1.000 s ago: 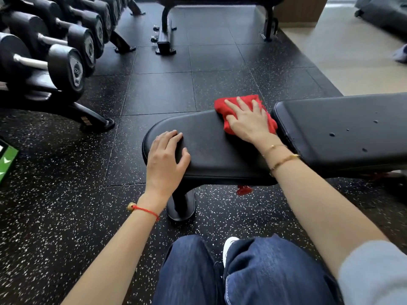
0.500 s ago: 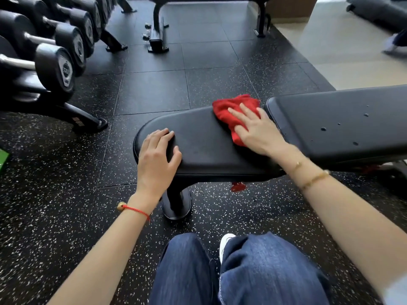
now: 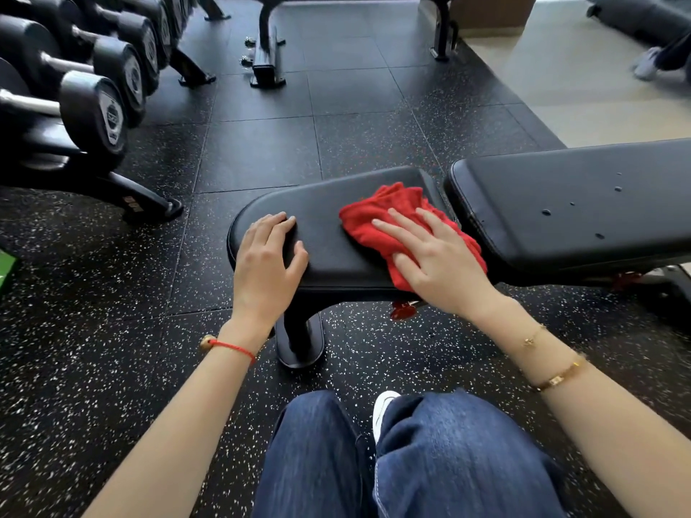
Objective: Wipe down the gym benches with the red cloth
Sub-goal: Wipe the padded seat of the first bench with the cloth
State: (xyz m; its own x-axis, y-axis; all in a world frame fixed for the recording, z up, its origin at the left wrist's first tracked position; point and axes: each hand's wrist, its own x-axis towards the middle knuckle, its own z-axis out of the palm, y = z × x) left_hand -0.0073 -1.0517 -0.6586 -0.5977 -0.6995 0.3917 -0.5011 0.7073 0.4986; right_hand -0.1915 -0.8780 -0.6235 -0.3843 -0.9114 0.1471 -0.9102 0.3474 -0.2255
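Pressing one cloth [image 3: 377, 222] flat-fingered with right hand [image 3: 437, 263] at counter's [image 3: 329, 248] 3 o'clock; resting left hand [image 3: 267, 261], relaxed, at 9 o'clock.

Dumbbells [image 3: 93, 106] racked at left — speckled rubber floor [image 3: 93, 312] beneath.

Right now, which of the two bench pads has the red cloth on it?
The seat pad, the shorter rounded one on the left, under both hands. The right hand presses the red cloth on it; the longer back pad carries only droplets.
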